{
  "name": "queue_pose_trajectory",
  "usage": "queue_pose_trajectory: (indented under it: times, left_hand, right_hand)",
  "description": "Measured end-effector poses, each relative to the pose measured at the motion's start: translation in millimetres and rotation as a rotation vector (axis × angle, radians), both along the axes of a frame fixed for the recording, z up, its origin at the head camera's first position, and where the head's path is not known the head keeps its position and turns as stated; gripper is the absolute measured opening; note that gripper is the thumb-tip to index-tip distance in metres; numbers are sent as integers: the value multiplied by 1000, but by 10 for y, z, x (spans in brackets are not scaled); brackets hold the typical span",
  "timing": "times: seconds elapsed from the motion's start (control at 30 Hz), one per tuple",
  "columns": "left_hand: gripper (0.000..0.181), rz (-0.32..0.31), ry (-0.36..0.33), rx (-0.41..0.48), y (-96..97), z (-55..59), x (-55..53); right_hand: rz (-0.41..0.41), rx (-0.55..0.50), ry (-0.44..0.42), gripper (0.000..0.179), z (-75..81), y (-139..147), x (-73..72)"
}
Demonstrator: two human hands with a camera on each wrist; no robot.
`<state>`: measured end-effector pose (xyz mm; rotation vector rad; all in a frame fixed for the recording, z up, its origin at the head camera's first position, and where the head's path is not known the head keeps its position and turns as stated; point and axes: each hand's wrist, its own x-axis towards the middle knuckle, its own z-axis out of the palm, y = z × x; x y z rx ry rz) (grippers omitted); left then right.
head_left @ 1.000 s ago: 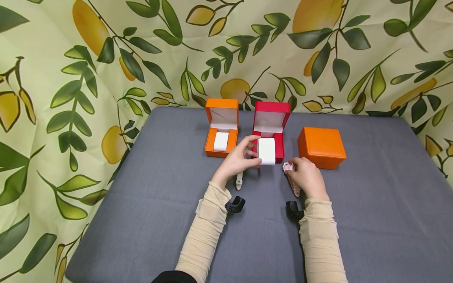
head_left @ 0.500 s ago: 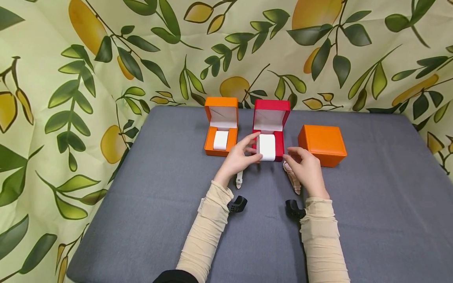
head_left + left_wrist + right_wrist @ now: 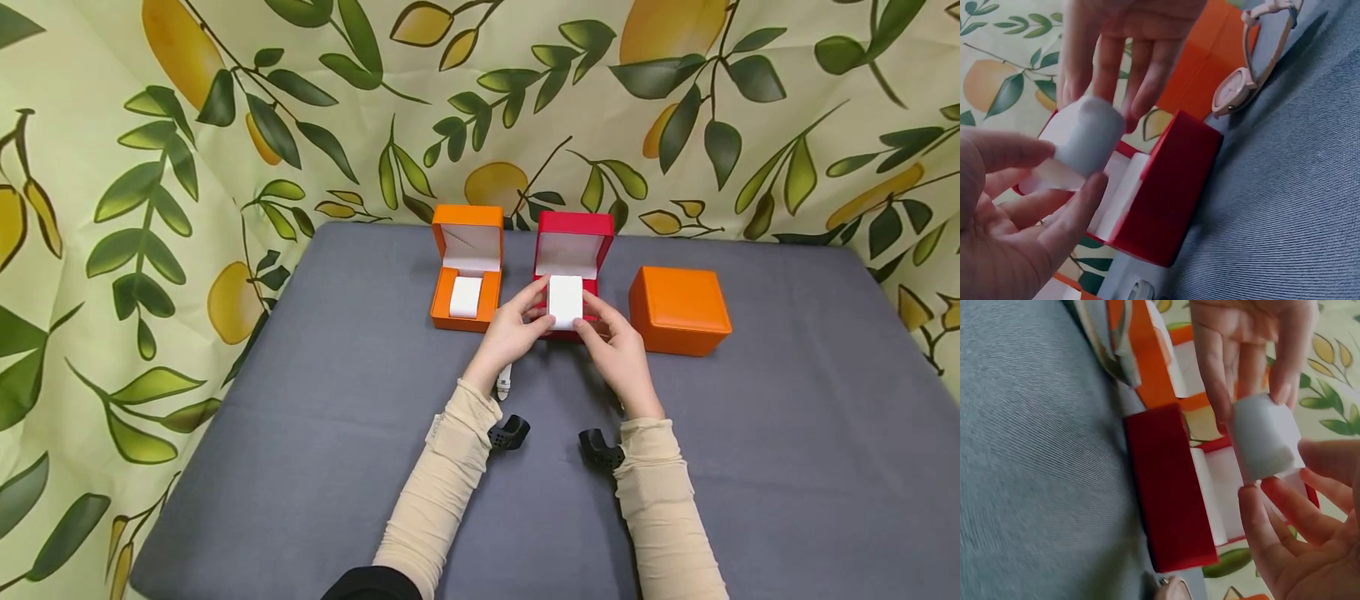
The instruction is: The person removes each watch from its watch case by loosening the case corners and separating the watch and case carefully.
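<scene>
Both my hands hold a white watch pillow above the open red watch box. My left hand pinches its left side between thumb and fingers. On the right side, the thumb and fingertips of my right hand grip it too. In the left wrist view the red box stands behind the pillow, its white lining showing. A pink watch lies on the table beyond it; my right hand and arm mostly cover it in the head view. The strap of a white watch shows beside my left wrist.
An open orange watch box with a white pillow inside stands left of the red one. To the right sits a closed orange box. Grey cloth covers the table, and a leaf-patterned curtain hangs behind.
My right hand has left the pink watch, moved left and up, and taken hold of the pillow. The left hand has kept its grip, raising the pillow slightly.
</scene>
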<state>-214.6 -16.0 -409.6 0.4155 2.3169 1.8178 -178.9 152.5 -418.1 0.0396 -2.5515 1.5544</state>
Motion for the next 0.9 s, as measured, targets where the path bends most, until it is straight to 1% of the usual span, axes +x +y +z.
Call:
queue_pose_trajectory:
  times: [0.13,0.27,0.37,0.43,0.57,0.73,0.83,0.9]
  left_hand:
    - [57,46,24,-32,12,-27,-29]
    - [56,65,40,-90,25,-57,-42]
    - [56,75,70,-127,49,-75,-43]
    - [56,84,95,-146,65,-80,-40]
    - [56,104,109,-150,87,-76,-40]
    - [55,98,85,-144,101,-60,-43]
    - [55,83,59,-135,113,-47,-38]
    - [54,75,44,-131,125,-42,-35]
  right_hand:
    - [-27,3,39,45,-44,-65,-36]
    - [-85,-35,47,41,-84,-101,-53]
    - [-120,-71,48,40,-104,-120,-52]
    - [-128,-84,54,41,-117,-134,-54]
    - [-130,-62,85,43,-140,-164,-66]
    - [-148,-43,132,44,-162,-185,-86]
    - [-160,-43,129,45,-170,-179,-92]
    - [-163,-40,110,46,-176,-172,-96]
